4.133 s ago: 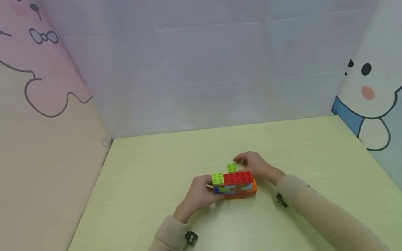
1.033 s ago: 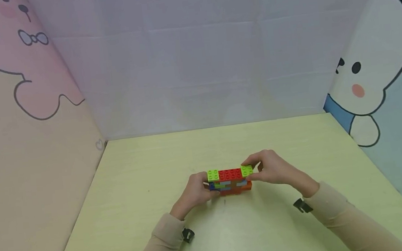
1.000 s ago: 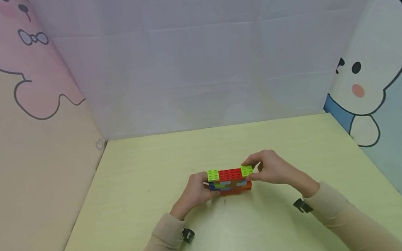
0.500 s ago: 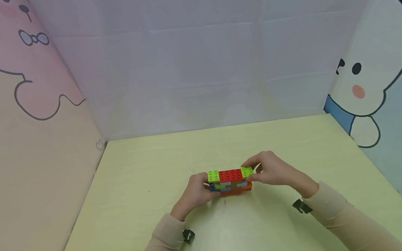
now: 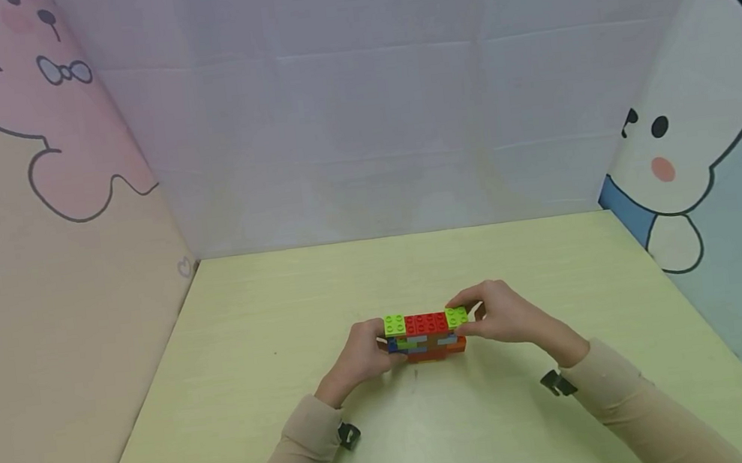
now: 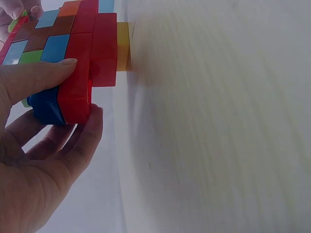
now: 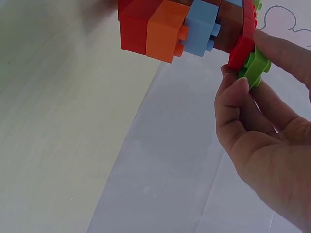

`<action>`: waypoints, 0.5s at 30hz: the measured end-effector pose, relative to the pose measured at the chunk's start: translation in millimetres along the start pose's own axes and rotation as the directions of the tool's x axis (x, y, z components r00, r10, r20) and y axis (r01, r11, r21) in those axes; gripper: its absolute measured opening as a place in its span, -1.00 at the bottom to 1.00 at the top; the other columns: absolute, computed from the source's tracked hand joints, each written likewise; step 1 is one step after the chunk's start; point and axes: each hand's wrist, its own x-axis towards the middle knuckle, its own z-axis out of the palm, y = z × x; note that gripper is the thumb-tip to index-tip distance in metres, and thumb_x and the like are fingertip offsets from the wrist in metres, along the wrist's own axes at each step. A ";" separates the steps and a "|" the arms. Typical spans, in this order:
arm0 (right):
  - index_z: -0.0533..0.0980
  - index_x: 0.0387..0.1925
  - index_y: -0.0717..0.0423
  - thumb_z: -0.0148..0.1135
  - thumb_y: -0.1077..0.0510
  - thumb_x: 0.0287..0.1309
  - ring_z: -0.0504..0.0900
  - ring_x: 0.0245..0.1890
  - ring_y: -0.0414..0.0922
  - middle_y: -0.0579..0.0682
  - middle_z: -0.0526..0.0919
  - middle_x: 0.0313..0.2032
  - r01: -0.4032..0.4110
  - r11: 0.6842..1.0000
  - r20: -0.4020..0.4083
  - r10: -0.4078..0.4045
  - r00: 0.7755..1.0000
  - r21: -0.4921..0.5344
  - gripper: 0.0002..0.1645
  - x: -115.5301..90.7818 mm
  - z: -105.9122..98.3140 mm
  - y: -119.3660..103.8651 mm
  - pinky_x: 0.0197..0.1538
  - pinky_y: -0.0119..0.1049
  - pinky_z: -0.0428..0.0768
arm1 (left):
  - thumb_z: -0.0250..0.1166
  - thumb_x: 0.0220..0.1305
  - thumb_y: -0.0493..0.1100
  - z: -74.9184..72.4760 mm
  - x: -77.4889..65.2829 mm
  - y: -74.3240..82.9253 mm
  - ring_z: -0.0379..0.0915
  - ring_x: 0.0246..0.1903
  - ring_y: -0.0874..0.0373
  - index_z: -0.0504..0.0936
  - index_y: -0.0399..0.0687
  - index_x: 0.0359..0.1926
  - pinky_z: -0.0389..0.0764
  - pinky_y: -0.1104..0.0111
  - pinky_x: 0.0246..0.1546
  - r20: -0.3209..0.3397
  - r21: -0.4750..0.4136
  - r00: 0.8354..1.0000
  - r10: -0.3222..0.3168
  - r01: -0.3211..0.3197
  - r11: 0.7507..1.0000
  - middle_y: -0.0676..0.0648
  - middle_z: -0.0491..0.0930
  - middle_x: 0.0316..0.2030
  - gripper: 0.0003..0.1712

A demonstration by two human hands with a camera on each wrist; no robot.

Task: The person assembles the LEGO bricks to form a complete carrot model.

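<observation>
A wall of toy building bricks [image 5: 426,323], in red, brown, orange, blue and green, stands upright near the middle of the table. My left hand [image 5: 359,355] grips its left end, thumb on the near face and fingers behind, as the left wrist view shows on the red and dark blue bricks [image 6: 74,97]. At the top right end, my right hand [image 5: 505,313] pinches a lime green brick [image 5: 456,317] between thumb and fingers. In the right wrist view this green brick [image 7: 256,68] meets the red top brick [image 7: 243,46]; whether it is fully seated I cannot tell.
The pale yellow-green table [image 5: 284,437] reaches out on all sides of the wall. A white cloth backdrop [image 5: 358,112] hangs behind its far edge, with cartoon-printed panels [image 5: 63,143] at the sides. At the wall's base a yellow brick [image 6: 123,47] juts out.
Around four seconds ago the green brick was behind the wall, beside my right fingers; now my right hand pinches it at the top right end. Over the last second the hands barely move.
</observation>
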 end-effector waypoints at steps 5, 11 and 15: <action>0.62 -0.07 0.17 0.44 0.15 0.00 0.55 -0.28 -0.18 -0.10 0.65 -0.18 0.011 1.000 -0.011 -0.010 1.000 0.005 -0.60 -0.5 1.2 2.7 -0.28 -0.31 0.57 | 0.50 -0.09 -0.38 0.2 -0.1 -0.1 0.59 -0.31 0.23 0.66 -0.12 -0.10 0.56 0.48 -0.37 -0.004 0.004 1.000 0.007 -0.007 1.000 0.00 0.65 -0.24 -0.56; 0.61 -0.09 0.11 0.45 0.16 -0.01 0.53 -0.23 -0.11 -0.11 0.63 -0.17 0.006 0.999 -0.030 -0.004 1.000 0.047 -0.62 -0.6 5.6 5.9 -0.20 -0.16 0.58 | 0.49 -0.08 -0.40 0.2 -0.5 0.0 0.60 -0.33 0.22 0.66 -0.14 -0.10 0.56 0.48 -0.38 -0.005 0.005 1.000 0.004 -0.003 1.000 -0.02 0.65 -0.24 -0.56; 0.60 -0.10 0.08 0.46 0.17 -0.01 0.55 -0.21 -0.06 -0.11 0.61 -0.15 -0.009 0.997 -0.021 0.011 1.000 0.071 -0.62 -2.0 12.7 13.4 -0.14 -0.10 0.58 | 0.49 -0.09 -0.42 0.3 -0.6 0.0 0.61 -0.34 0.21 0.65 -0.16 -0.10 0.56 0.48 -0.39 -0.007 0.004 1.000 0.006 -0.006 1.000 -0.04 0.65 -0.24 -0.56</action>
